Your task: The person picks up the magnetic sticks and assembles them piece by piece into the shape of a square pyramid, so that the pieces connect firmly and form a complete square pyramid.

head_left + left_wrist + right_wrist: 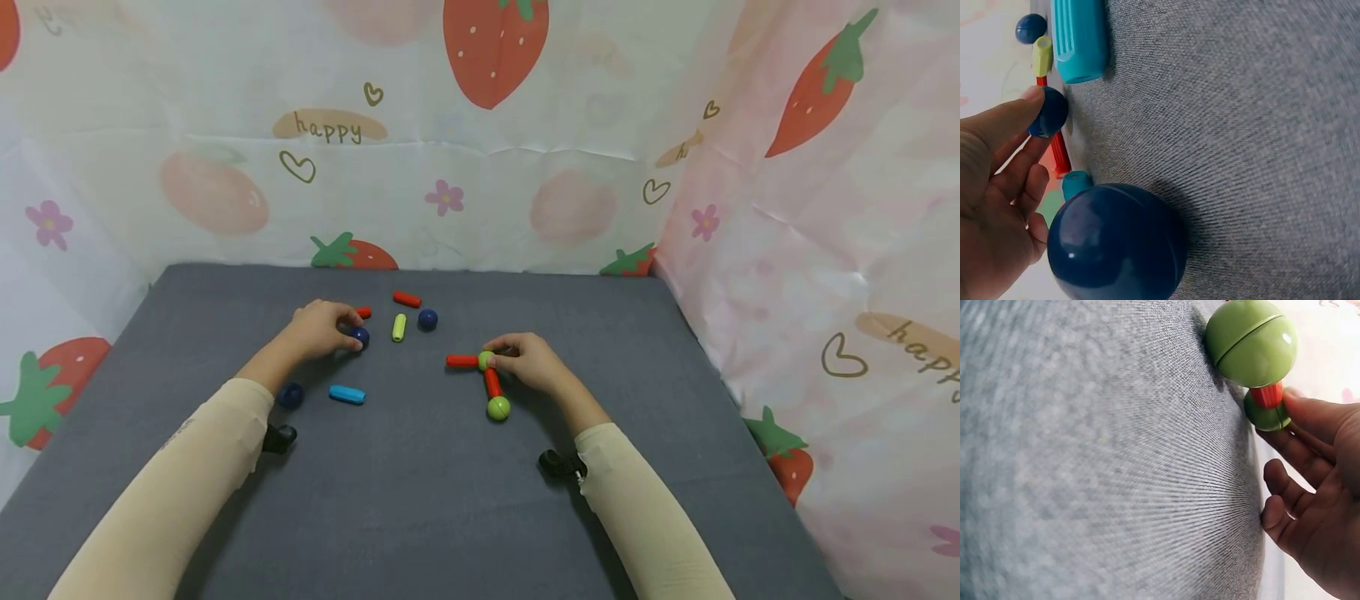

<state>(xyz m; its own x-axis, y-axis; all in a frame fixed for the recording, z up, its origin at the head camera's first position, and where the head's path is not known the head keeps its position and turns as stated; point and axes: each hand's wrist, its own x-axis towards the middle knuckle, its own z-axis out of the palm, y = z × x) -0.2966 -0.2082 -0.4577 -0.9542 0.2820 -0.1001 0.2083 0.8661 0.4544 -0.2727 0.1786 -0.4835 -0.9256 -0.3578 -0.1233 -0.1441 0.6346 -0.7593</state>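
Note:
My left hand (318, 327) pinches a dark blue ball (361, 337) between thumb and fingers at the table's left middle. The left wrist view shows that ball (1050, 114) at the fingertips. With thumb and fingers, my right hand (532, 362) holds a green ball (486, 361). One red rod (462, 361) sticks out leftward from it. Another red rod (492, 383) joins it to a second green ball (498, 408) nearer me. In the right wrist view this nearer green ball (1252, 342) partly covers the joint.
Around my left hand lie a dark blue ball (290, 396), a light blue rod (347, 395), a yellow-green rod (399, 327), two red rods (407, 298) and another blue ball (427, 320). A teal piece (1076, 183) shows in the left wrist view. Printed cloth backs the grey table (420, 517).

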